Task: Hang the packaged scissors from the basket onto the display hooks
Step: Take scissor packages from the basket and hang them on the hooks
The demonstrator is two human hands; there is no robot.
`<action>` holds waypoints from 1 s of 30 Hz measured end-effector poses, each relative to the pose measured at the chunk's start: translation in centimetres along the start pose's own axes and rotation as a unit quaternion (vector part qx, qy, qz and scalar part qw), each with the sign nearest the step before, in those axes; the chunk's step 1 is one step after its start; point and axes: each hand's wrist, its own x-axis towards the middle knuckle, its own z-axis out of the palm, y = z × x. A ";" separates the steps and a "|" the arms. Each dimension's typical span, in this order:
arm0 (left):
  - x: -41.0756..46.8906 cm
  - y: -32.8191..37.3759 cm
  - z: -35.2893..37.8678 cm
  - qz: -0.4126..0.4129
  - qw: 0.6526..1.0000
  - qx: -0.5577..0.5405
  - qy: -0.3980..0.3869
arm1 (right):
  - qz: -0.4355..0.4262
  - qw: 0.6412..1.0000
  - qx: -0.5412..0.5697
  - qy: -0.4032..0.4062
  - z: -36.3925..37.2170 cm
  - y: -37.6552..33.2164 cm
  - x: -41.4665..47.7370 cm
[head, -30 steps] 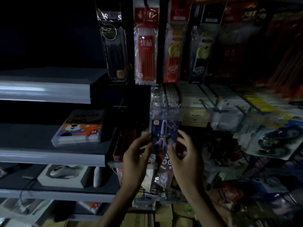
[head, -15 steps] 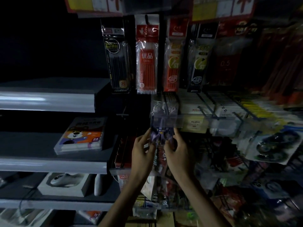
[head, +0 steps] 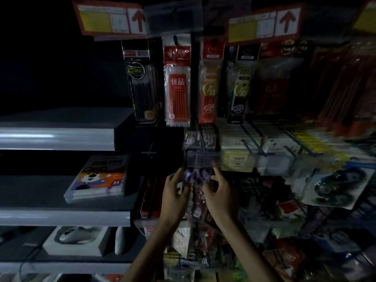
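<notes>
A purple packaged scissors (head: 197, 177) is held upright between both hands, its top edge just under a clear price-tag strip (head: 204, 159) at the front of a display hook. My left hand (head: 175, 195) pinches the pack's left edge and my right hand (head: 220, 193) pinches its right edge. More packs of the same kind (head: 200, 137) hang behind the strip on the hook. The pack's lower part is hidden by my fingers. No basket is in view.
Pen refill packs (head: 178, 84) hang in a row above. Grey shelves (head: 61, 137) stand to the left, one holding a bear-print box (head: 97, 180). Hooks with white and yellow packs (head: 270, 139) and a carded black item (head: 335, 185) crowd the right. The scene is dim.
Both hands have lifted the scissors pack up and away from me, to just under the hook's price strip. The camera has tilted upward, revealing red arrow signs at the top.
</notes>
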 end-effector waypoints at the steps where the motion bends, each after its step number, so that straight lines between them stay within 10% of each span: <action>1: -0.3 0.1 -0.1 -0.002 1.000 -0.004 0.004 | -0.001 1.000 0.011 -0.001 0.1 0.3 0.0; 30: -8.4 6.0 -1.7 -0.086 0.977 -0.178 -0.086 | -0.036 0.957 0.260 0.126 -2.0 -0.4 -2.0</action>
